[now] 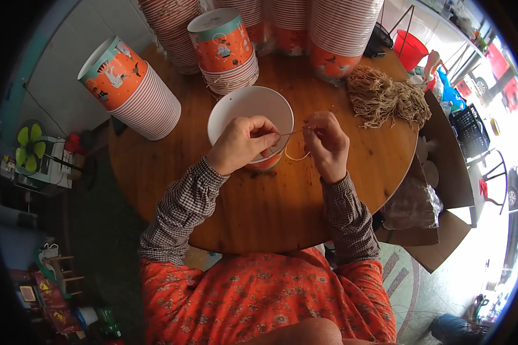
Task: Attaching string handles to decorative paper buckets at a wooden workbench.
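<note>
A thin tan cord (293,133) is stretched between my two hands above the table, and a pale loop of it hangs below my right hand. My left hand (242,144) pinches one part of the cord between thumb and fingers, over the near rim of a paper bucket. My right hand (327,146) pinches the cord just right of that bucket. The paper bucket (248,103) stands upright with its white inside showing; its orange outer wall is mostly hidden behind my left hand. At the right of the table lies a bundle of tan cords (388,98).
Stacked orange printed buckets stand at the left (121,86) and back (224,52) of the round wooden table (270,213). Behind them are taller plastic-wrapped stacks (342,34). Right of the table is an open cardboard box (452,167); a green fan (31,144) stands at left.
</note>
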Tool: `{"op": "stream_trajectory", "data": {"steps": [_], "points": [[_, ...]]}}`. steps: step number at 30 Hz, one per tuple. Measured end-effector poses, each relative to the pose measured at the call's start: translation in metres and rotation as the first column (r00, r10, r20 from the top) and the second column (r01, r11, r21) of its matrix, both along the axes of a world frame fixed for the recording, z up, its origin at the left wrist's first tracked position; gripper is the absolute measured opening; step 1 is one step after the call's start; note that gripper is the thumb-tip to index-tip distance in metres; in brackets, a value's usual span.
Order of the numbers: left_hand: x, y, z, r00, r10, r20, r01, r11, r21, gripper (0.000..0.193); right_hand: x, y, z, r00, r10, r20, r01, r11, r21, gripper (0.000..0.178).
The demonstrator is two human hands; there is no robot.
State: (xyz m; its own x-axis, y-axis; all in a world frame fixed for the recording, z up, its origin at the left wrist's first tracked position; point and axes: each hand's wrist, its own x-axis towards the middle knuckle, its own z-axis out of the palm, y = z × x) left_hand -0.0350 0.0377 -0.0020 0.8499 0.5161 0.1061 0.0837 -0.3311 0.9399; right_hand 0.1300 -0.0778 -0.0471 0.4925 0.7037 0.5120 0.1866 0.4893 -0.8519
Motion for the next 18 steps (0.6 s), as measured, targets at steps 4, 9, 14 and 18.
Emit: {"op": "stream_trajectory", "data": {"steps": [4, 9, 14, 18], "points": [[0.001, -0.005, 0.015, 0.999, 0.054, 0.009, -0.051, 0.980, -0.193, 0.012, 0.000, -0.013, 0.019, 0.935, -0.113, 0.337, 0.141, 0.988, -0.062, 0.010], [0.007, -0.012, 0.014, 0.995, 0.039, 0.095, -0.018, 0.977, -0.214, 0.012, -0.008, -0.021, 0.038, 0.893, 0.045, 0.447, 0.013, 0.992, -0.127, 0.012], [0.005, -0.020, 0.012, 0.996, 0.010, 0.091, 0.008, 0.981, -0.192, 0.014, -0.006, -0.006, 0.035, 0.962, 0.031, 0.271, -0.001, 0.994, -0.109, 0.011], [0.002, -0.020, 0.012, 0.992, 0.010, 0.127, 0.032, 0.948, -0.318, 0.018, -0.006, 0.003, 0.022, 0.984, 0.084, 0.154, -0.068, 0.992, -0.106, 0.009]]}}
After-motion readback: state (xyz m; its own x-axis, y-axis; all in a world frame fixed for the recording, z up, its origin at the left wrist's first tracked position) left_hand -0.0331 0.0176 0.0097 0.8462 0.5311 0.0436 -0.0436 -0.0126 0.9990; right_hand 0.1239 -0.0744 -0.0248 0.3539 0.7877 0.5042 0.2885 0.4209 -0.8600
